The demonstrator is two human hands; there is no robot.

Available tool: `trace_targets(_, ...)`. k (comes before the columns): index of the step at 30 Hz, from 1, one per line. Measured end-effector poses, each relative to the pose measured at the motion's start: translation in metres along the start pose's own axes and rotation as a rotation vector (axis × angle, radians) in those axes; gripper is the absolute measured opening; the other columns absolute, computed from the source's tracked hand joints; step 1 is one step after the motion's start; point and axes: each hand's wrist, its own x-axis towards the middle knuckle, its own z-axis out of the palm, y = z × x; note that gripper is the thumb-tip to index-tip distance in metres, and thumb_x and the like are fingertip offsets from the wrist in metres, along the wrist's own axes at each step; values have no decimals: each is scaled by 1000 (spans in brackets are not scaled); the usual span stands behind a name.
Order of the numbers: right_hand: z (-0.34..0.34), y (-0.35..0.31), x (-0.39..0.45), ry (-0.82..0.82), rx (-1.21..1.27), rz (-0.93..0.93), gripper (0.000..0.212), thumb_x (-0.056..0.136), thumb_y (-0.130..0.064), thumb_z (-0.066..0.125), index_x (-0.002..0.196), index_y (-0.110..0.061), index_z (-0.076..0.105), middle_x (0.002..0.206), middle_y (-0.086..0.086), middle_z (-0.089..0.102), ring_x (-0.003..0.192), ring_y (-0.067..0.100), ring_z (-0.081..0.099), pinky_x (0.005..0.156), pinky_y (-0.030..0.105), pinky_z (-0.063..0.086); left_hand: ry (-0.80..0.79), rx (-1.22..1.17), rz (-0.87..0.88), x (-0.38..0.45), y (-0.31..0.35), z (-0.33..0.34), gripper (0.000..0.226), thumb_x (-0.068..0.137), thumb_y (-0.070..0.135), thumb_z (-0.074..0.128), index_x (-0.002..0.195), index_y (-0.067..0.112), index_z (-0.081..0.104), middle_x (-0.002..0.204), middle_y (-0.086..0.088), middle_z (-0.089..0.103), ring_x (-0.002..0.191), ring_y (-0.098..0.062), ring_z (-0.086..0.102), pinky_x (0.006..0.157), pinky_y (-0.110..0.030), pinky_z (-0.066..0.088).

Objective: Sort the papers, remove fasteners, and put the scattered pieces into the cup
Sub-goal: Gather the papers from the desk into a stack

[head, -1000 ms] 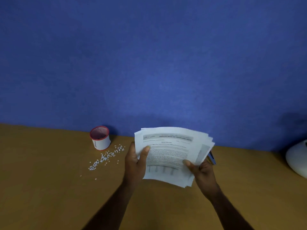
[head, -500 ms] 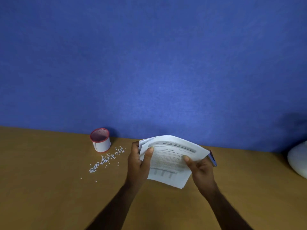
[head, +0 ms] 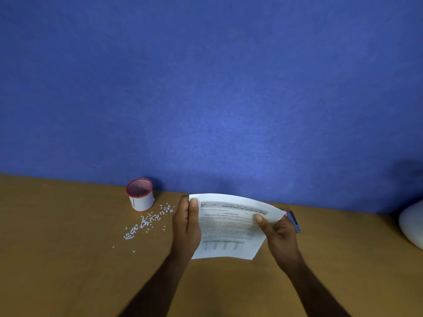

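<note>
Papers (head: 229,227) squared up between my left hand (head: 186,227) and right hand (head: 280,236), both gripping the edges to even them, cup (head: 140,195) at ten o'clock.

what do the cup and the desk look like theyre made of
Cup: looks like red wire mesh, going by the see-through grid inside the rim, with a white paper-like band wrapped round its lower wall. Desk: matte brown, smooth and even, probably laminate or wood veneer; grain is too faint to tell.
</note>
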Motion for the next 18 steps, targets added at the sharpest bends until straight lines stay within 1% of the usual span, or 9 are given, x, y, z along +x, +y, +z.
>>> trace_targets(2, 1, -1, -1, 4, -1, -2, 19, 95, 0, 58, 111, -3, 69, 103, 5, 78, 95, 21, 75, 72, 24, 59, -19, -39, -23, -1, 1, 1, 26, 99, 39, 35, 86, 27, 54, 84, -4, 65, 77, -24, 64, 60, -29, 48)
trace_targets(5, 3, -3, -2, 1, 7, -10, 20, 95, 3, 58, 109, -4, 69, 101, 0, 79, 94, 18, 75, 71, 22, 59, -17, -54, -22, -2, 0, 3, 32, 97, 47, 35, 86, 25, 55, 83, -7, 65, 78, -29, 64, 62, -34, 49)
trace_targets(7, 4, -3, -2, -2, 6, -10, 20, 95, 3, 58, 110, -3, 70, 102, 1, 79, 94, 17, 75, 72, 21, 58, 4, -42, -17, -3, -2, 4, 31, 97, 46, 35, 87, 25, 55, 83, -5, 65, 77, -25, 64, 63, -33, 49)
trace_targets(9, 3, 0, -2, 0, 11, -1, 20, 95, 3, 58, 110, -3, 69, 103, 3, 79, 95, 18, 75, 74, 22, 59, 23, -42, -33, -5, -6, 6, 28, 99, 40, 36, 87, 25, 57, 84, -2, 66, 77, -19, 64, 65, -33, 50)
trace_targets(12, 3, 5, -3, -6, 8, 20, 22, 95, 2, 57, 113, -5, 69, 106, 4, 78, 98, 20, 75, 75, 25, 59, 20, -22, -96, -6, -13, 6, 26, 100, 36, 36, 90, 27, 58, 90, 4, 69, 83, -17, 66, 68, -33, 51)
trace_targets(15, 2, 8, -1, -5, 17, 19, 23, 95, 2, 57, 114, -4, 68, 107, 7, 78, 99, 22, 74, 77, 27, 60, 22, 4, -122, -8, -17, 7, 25, 104, 30, 38, 89, 25, 57, 90, 6, 68, 82, -16, 65, 66, -33, 50)
trace_targets(17, 2, 9, 1, -6, 19, 37, 22, 96, 1, 57, 114, -3, 68, 107, 9, 77, 98, 24, 74, 77, 30, 61, 42, 48, -106, -6, -20, 10, 27, 103, 32, 38, 86, 23, 56, 86, 5, 67, 79, -16, 65, 64, -34, 50)
trace_targets(18, 1, 10, 3, -4, 16, 48, 21, 96, -1, 58, 114, -3, 68, 107, 9, 77, 98, 25, 75, 77, 32, 61, 59, 78, -92, -5, -20, 11, 28, 101, 35, 37, 84, 23, 56, 84, 6, 67, 75, -13, 64, 62, -30, 49)
